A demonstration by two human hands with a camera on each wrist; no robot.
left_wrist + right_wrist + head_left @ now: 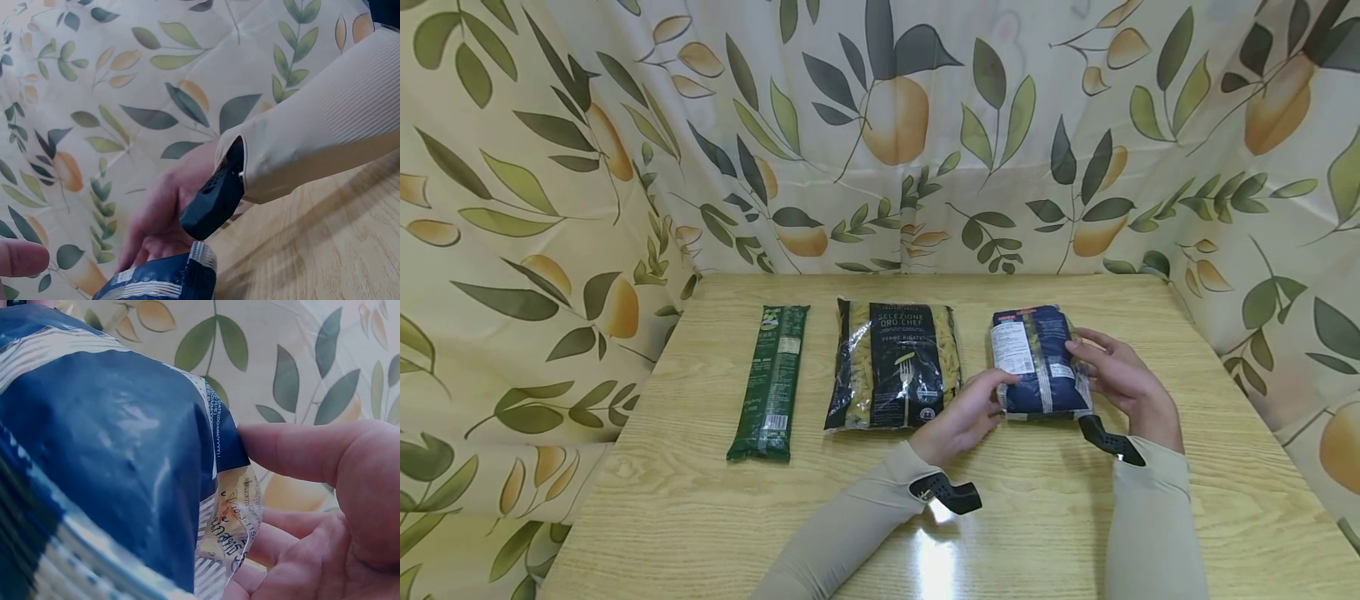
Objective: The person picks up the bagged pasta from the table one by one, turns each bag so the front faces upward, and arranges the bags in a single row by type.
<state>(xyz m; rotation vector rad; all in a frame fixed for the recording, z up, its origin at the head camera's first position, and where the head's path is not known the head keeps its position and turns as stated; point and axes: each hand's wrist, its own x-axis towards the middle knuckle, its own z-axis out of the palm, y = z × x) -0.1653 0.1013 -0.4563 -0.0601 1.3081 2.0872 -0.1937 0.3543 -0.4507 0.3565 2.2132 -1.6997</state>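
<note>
A small dark-blue pasta bag with a white label and a see-through strip is held at the right of the table, tilted a little. My left hand grips its lower left edge, thumb over the label. On the opposite side, my right hand holds the right edge between thumb and fingers. Handwriting marks the bag's clear side flap in the right wrist view. Only the left thumb shows in the left wrist view, with the blue bag and right hand beyond it.
Left of my hands lies a large black-and-clear bag of penne. Farther left is a long narrow green packet. Everything lies on a light wooden table, with leaf-patterned curtains around its back and sides.
</note>
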